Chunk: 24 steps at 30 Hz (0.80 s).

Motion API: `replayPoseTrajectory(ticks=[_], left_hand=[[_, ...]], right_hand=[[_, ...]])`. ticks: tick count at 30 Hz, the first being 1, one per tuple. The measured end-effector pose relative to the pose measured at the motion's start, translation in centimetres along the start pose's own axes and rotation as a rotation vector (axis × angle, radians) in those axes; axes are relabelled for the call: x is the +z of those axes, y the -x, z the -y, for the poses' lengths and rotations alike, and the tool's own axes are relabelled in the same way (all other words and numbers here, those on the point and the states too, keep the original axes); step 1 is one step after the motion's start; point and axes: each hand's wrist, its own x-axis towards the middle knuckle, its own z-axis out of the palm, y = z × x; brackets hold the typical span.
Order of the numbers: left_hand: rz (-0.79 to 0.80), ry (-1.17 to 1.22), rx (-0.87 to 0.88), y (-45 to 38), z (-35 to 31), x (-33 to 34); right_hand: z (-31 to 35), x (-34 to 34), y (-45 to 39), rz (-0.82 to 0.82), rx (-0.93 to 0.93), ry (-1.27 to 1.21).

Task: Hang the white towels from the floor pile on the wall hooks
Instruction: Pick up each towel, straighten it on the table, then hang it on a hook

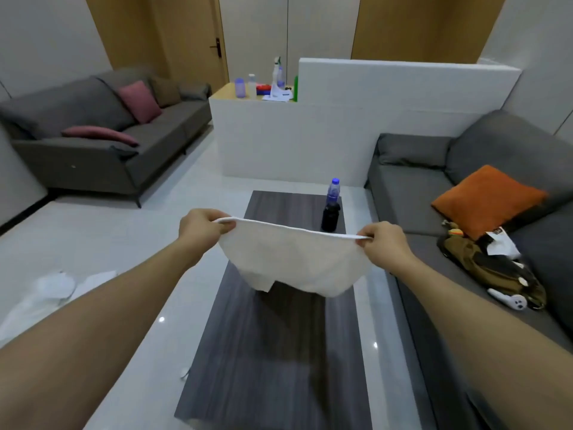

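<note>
A white towel (294, 259) hangs stretched between both hands above the dark coffee table (279, 352). My left hand (203, 228) pinches its upper left corner. My right hand (383, 243) pinches the upper right corner. The towel's top edge is pulled taut and its body sags below. More white towels (55, 290) lie in a loose pile on the pale floor at the left. No wall hooks are in view.
A blue-capped bottle (332, 190) and a dark bottle (330, 217) stand on the table's far end. Grey sofas sit at the left (93, 144) and right (434, 193), the right one with an orange cushion (486, 197) and a bag (490, 262). A white partition (310, 144) stands ahead.
</note>
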Motion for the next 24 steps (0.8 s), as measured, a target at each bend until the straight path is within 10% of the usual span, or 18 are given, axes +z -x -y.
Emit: replayPoseTrajectory(ticks=[13,24], left_hand=[[-0.010,-0.123,-0.003,-0.6,3.1,-2.0],[-0.066,-0.172,0.043,-14.8,-5.0,3.1]], right_hand=[[2.2,1.8,0.2,-0.084,0.080,0.009],[1.8,-0.6,-16.2,-0.156,0.059,-0.022]])
